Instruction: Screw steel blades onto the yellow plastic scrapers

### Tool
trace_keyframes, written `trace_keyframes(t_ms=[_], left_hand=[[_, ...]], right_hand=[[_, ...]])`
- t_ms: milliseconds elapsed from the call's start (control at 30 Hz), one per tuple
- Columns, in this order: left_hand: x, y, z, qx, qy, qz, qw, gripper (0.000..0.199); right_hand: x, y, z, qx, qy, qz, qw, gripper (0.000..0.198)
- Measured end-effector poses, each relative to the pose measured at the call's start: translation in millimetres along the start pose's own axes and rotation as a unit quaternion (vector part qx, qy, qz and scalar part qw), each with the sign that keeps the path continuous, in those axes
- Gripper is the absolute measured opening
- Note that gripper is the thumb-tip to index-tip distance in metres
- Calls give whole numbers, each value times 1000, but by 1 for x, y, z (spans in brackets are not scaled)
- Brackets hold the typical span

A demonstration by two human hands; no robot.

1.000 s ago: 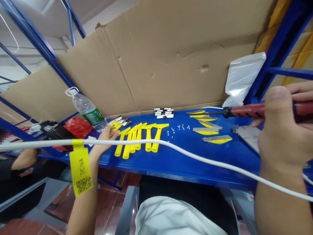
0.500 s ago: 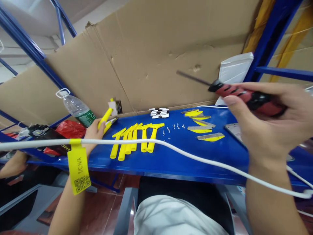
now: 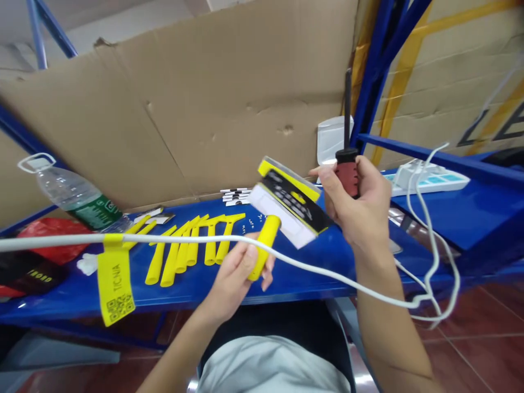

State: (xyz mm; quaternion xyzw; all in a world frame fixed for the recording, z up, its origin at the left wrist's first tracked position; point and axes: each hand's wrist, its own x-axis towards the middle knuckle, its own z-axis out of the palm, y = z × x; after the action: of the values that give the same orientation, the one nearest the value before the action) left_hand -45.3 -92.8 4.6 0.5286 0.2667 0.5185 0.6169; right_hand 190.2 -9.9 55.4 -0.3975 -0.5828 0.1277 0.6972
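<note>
1. Left hand (image 3: pixel 234 274) grips the scraper (image 3: pixel 265 246) by its round yellow handle.
2. Beyond that hand, a black, white and yellow card (image 3: pixel 291 203) covers the scraper's head.
3. Right hand (image 3: pixel 365 206) clasps a red-black screwdriver (image 3: pixel 346 170).

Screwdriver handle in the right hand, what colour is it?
The screwdriver handle is dark red with a black collar; the head view shows it best.

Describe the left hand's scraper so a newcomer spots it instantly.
Find the blue bench in front of the cardboard panel, then the left hand by its near edge. It grips a yellow scraper with a black-and-white card across its head. Other yellow handles rest on the bench; only this one is held up.
</note>
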Motion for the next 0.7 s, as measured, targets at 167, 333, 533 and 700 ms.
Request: trace_keyframes(t_ms=[167, 333, 533, 700], left_hand=[[3, -26, 5, -7, -21, -22, 1000, 37], [-1, -34, 2, 6, -13, -16, 1000, 38], [-2, -34, -1, 114, 10, 36, 993, 48], [15, -27, -3, 477, 82, 284, 828, 122]], right_hand=[[0, -10, -6, 85, -53, 56, 993, 38], [1, -11, -10, 54, -106, 41, 992, 37], [-1, -8, -10, 24, -115, 32, 993, 30], [-4, -8, -6, 32, -72, 27, 996, 27]])
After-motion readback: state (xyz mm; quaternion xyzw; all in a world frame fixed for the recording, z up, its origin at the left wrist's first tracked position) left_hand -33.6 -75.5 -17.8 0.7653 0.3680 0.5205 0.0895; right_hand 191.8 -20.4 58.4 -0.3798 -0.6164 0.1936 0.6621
